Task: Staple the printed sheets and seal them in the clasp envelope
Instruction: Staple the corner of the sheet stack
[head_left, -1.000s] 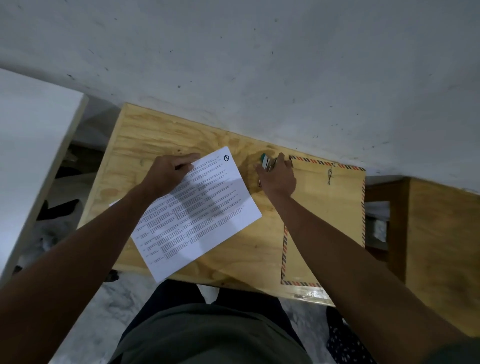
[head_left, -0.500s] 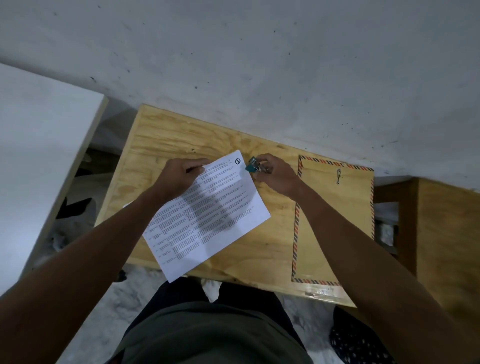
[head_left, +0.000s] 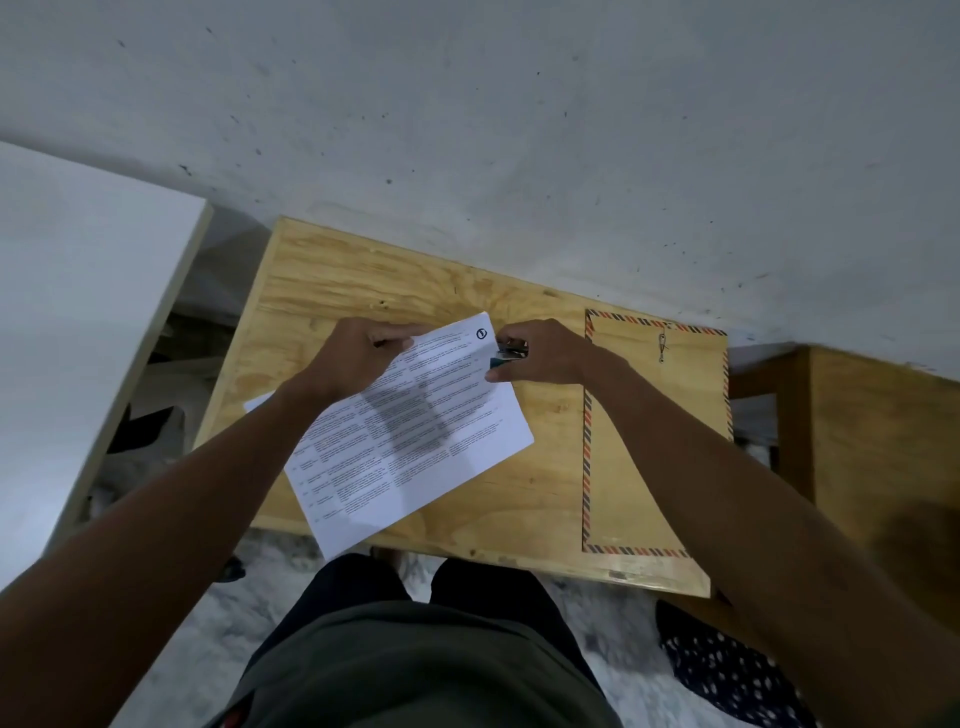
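Note:
The printed sheets (head_left: 415, 436) lie tilted on the plywood table (head_left: 363, 280), their near corner hanging over the front edge. My left hand (head_left: 358, 358) pinches the sheets' top edge. My right hand (head_left: 545, 353) holds a small teal and metal stapler (head_left: 511, 353) against the sheets' top right corner. The tan clasp envelope (head_left: 660, 447), edged with red and blue stripes, lies flat to the right with its metal clasp (head_left: 663, 345) near the far end.
A grey wall rises just behind the table. A white panel (head_left: 78, 312) stands to the left and a wooden stand (head_left: 878, 441) to the right. My legs are under the table's front edge.
My right hand picked the stapler up from beside the envelope and brought it left to the sheets' top right corner. My left hand kept its hold on the sheets.

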